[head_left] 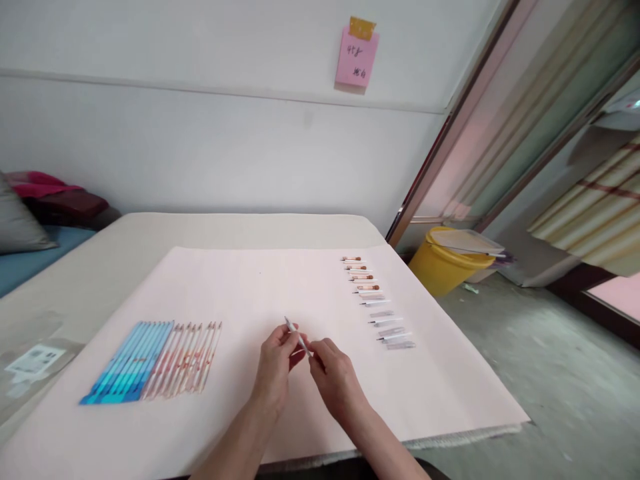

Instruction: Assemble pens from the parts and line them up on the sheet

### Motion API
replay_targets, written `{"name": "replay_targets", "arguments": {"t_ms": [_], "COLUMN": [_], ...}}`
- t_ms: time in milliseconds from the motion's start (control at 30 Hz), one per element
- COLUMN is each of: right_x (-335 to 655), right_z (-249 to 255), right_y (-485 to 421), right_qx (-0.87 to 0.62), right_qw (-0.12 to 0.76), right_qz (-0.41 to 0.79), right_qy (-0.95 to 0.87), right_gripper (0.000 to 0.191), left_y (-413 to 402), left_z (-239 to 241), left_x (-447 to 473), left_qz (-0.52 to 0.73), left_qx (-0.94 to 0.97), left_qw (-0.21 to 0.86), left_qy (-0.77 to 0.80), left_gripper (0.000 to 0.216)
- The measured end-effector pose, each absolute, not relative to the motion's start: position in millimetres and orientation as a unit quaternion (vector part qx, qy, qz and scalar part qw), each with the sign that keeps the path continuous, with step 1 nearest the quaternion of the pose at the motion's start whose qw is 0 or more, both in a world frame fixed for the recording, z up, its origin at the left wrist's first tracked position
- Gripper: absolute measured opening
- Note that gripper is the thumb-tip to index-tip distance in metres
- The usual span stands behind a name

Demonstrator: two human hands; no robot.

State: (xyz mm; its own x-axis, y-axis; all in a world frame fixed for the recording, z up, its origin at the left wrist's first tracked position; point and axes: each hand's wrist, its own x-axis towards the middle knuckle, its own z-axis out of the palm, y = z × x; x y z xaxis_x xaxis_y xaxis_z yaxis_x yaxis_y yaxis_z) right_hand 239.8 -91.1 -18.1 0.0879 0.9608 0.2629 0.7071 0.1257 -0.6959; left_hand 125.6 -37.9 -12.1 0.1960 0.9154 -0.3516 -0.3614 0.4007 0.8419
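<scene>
L hand: your left hand [277,360] is pinched shut on the pen refill [296,336], fingers round its lower-mid part, above the middle of the desk.
R hand: your right hand [334,373] meets the left; fingertips closed on the refill's near end. Hands touching at the fingertips.
Refill: thin, pale, tilted; far tip points up and away to the left, held just above the sheet, not lying on it.
Sheet: pale pink paper sheet [250,287] covers most of the desk [150,230].
Pen bodies: row of pen barrels [153,360] lying side by side to your left, blue ones on the left, pinkish-clear ones on the right, all touching or nearly so. Well apart from the hands.
Small parts: column of small pen parts [375,300] to your right front, the far ones w/ brown ends, the near ones clear/grey. Can't tell exactly what each is.
Desk left edge: clear plastic bag w/ label [35,363].
Wall: pink note [357,57] taped up.
Floor, right: yellow bucket [440,267].
</scene>
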Motion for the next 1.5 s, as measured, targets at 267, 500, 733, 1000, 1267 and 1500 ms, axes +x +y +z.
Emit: {"name": "replay_targets", "arguments": {"t_ms": [267, 500, 733, 1000, 1267, 1500], "right_x": [237, 236, 237, 236, 238, 237], "right_z": [-20, -20, -24, -26, -33, -26], "right_y": [-90, -90, -88, -87, -87, -85], "right_qx": [-0.646, -0.661, -0.669, -0.658, -0.661, -0.674], "right_qw": [0.378, 0.385, 0.341, 0.349, 0.378, 0.387], "right_qz": [0.196, 0.198, 0.196, 0.182, 0.188, 0.207], "right_qy": [-0.633, -0.613, -0.631, -0.642, -0.621, -0.594], "right_gripper": [0.02, 0.015, 0.015, 0.017, 0.016, 0.017], "left_y": [-39, -38, -37, -37, -44, -40], "left_z": [-12, -15, -15, -14, -19, -19], "left_x": [123, 124, 122, 122, 125, 124], "left_qz": [0.439, 0.443, 0.455, 0.449, 0.431, 0.452], "left_qx": [0.326, 0.313, 0.302, 0.338, 0.363, 0.312], "left_qw": [0.731, 0.739, 0.723, 0.698, 0.711, 0.727], "left_qy": [0.407, 0.4, 0.423, 0.444, 0.421, 0.414], "left_gripper": [0.025, 0.025, 0.025, 0.024, 0.022, 0.017]}}
